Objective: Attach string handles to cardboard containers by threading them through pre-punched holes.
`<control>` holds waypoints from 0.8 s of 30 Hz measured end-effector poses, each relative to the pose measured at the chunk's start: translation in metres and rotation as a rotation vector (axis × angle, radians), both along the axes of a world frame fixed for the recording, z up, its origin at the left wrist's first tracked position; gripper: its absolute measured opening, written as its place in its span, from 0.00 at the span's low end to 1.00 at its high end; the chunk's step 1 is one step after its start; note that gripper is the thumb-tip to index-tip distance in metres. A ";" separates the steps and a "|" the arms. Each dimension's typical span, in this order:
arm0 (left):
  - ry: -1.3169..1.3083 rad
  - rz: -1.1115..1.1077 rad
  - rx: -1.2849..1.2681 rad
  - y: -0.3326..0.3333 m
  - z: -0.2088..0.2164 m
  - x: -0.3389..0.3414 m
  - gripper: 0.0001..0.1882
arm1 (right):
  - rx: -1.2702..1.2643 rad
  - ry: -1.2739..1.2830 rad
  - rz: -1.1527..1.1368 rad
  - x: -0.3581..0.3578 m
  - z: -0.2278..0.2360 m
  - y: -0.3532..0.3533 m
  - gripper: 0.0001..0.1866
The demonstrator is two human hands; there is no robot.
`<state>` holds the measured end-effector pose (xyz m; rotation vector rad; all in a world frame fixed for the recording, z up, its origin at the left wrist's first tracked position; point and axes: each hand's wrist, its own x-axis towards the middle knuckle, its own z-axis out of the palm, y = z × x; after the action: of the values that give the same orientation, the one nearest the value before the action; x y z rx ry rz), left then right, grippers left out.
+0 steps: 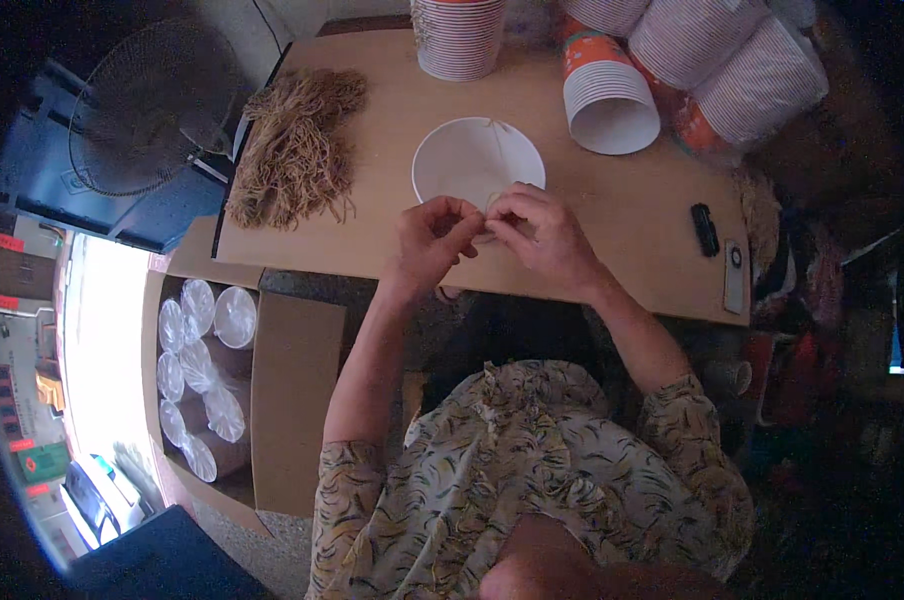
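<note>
A head-worn fisheye looks down at the table (632, 225) from nearby.

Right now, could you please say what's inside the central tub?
A thin strand runs inside the tub from its far rim; the left grip and right grip partly hide its near edge.

Stacked tubs (460, 45), cords (297, 150) and carton (297, 400) suggest a workshop.

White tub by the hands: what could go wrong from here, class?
1. The left hand and right hand meet at the near side of the white tub; a sharp tug might tip or shift it.
2. The thin cord looks partly hidden by the fingers and could slip from their pinch.
3. The cord bundle lies loosely tangled on the table, so pulling one strand may drag others along.
</note>
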<state>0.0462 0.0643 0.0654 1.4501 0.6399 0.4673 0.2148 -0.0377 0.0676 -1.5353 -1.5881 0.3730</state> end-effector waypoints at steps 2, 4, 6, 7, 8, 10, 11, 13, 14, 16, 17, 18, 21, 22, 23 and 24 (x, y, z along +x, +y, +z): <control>-0.032 0.023 -0.009 -0.001 -0.011 0.002 0.10 | -0.016 0.037 -0.019 -0.003 0.002 -0.001 0.04; -0.074 0.043 -0.010 -0.003 -0.019 0.004 0.10 | -0.033 0.074 -0.037 -0.005 0.004 -0.003 0.04; -0.116 0.063 -0.013 -0.005 -0.022 0.005 0.10 | -0.033 0.076 -0.051 -0.004 0.006 -0.005 0.04; -0.140 0.071 -0.025 -0.006 -0.022 0.005 0.10 | -0.036 0.074 -0.048 -0.003 0.007 -0.005 0.04; -0.164 0.080 -0.036 -0.007 -0.021 0.006 0.10 | -0.043 0.094 -0.031 -0.001 0.007 -0.005 0.04; -0.155 0.109 -0.075 -0.010 -0.018 0.008 0.09 | -0.053 0.114 -0.013 0.001 0.007 -0.005 0.04; -0.146 0.135 -0.112 -0.011 -0.017 0.009 0.07 | -0.076 0.147 -0.008 0.001 0.006 -0.004 0.04; -0.166 0.146 -0.117 -0.013 -0.018 0.011 0.07 | -0.100 0.179 -0.004 0.002 0.006 -0.004 0.03; -0.186 0.155 -0.120 -0.014 -0.018 0.011 0.07 | -0.115 0.181 0.000 0.002 0.008 -0.003 0.03; -0.186 0.152 -0.104 -0.014 -0.018 0.011 0.07 | -0.132 0.182 0.003 0.004 0.010 -0.002 0.03; -0.185 0.149 -0.086 -0.014 -0.019 0.011 0.07 | -0.180 0.191 -0.006 0.005 0.011 -0.001 0.04; -0.186 0.148 -0.087 -0.014 -0.018 0.011 0.07 | -0.227 0.201 -0.017 0.006 0.012 0.000 0.04; -0.188 0.140 -0.078 -0.015 -0.015 0.011 0.07 | -0.292 0.234 -0.034 0.011 0.010 0.004 0.08; -0.180 0.137 -0.072 -0.015 -0.014 0.010 0.07 | -0.292 0.234 -0.031 0.011 0.010 0.006 0.08; -0.173 0.134 -0.066 -0.015 -0.013 0.009 0.07 | -0.313 0.246 -0.025 0.012 0.011 0.007 0.08; -0.175 0.135 -0.067 -0.014 -0.013 0.009 0.07 | -0.334 0.257 -0.020 0.012 0.012 0.008 0.08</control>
<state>0.0551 0.0500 0.0519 1.2914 0.6094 0.6646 0.2271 -0.0294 0.0793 -1.6711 -1.3555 0.8236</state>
